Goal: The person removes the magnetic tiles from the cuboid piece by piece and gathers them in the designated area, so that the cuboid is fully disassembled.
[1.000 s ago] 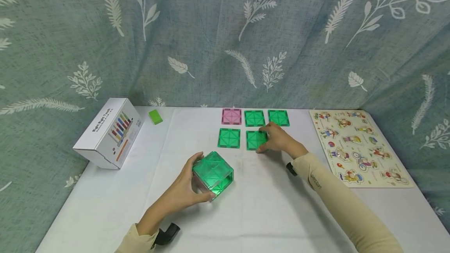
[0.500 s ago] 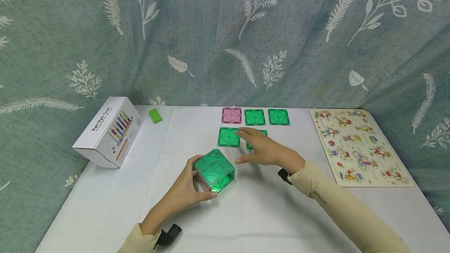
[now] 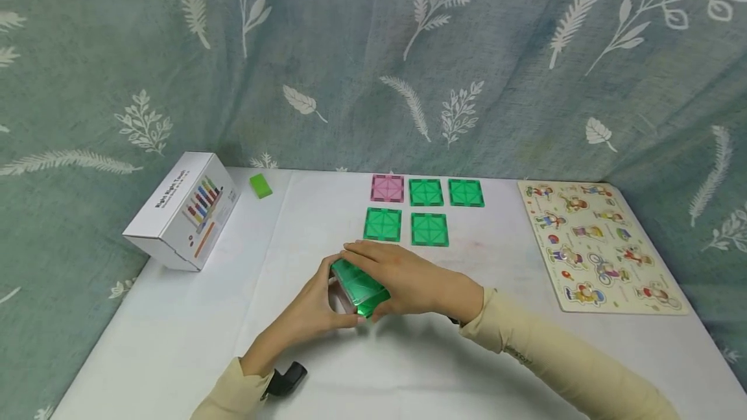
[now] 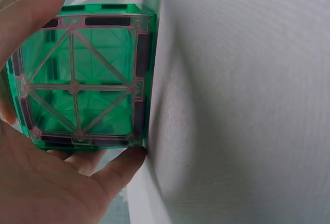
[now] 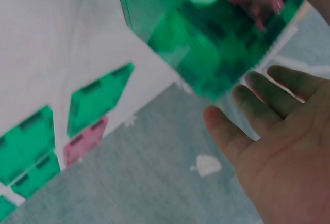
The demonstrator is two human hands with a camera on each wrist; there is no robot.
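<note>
A cube of translucent magnetic tiles (image 3: 358,285) sits near the middle of the white table, mostly green. In the left wrist view one square side of the cube (image 4: 75,87) has a pinkish frame with crossing ribs. My left hand (image 3: 309,300) grips it from the left, thumb low at the front corner and fingers behind. From the right, my right hand (image 3: 408,277) spans the cube with fingers extended over its far top edge and thumb at the front. In the right wrist view those fingers (image 5: 265,102) are straight and spread close beside the green wall. The cube's right side is hidden in the head view.
Behind the cube lie several flat green tiles (image 3: 429,230) and a pink tile (image 3: 388,188). At the left stands a white box (image 3: 181,212), near a small green block (image 3: 260,186). A picture puzzle board (image 3: 601,245) lies at the right, with a patterned curtain (image 3: 350,63) behind.
My right hand has moved from the nearer right green tile leftward and toward me to the cube. That tile is still lying flat. My left hand has kept its hold on the cube.
</note>
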